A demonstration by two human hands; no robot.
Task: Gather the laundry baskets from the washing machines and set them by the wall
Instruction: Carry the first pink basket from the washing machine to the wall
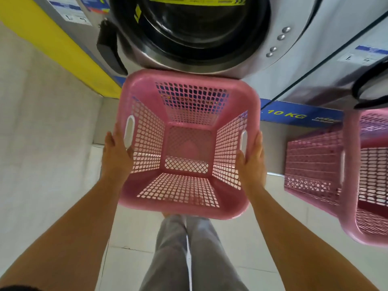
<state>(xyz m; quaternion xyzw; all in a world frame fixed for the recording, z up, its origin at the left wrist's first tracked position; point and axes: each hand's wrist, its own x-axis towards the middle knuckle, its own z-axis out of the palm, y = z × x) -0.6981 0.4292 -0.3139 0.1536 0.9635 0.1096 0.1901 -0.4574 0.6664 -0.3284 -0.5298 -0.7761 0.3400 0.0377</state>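
Observation:
An empty pink lattice laundry basket (186, 198) is in the middle of the view, right under the round door of a silver washing machine (195, 32). My left hand (115, 156) presses against its left wall just below the handle slot. My right hand (251, 162) clasps the right wall by the other slot. A second pink basket (348, 175) stands at the right edge, in front of the neighbouring machine (357, 66), partly cut off by the frame.
A yellow panel (52, 38) and pale wall run along the left. The floor (63, 164) is light tile. A blue "10 KG" strip (294, 116) runs along the machines' base. My grey trouser legs (184, 255) are below the basket.

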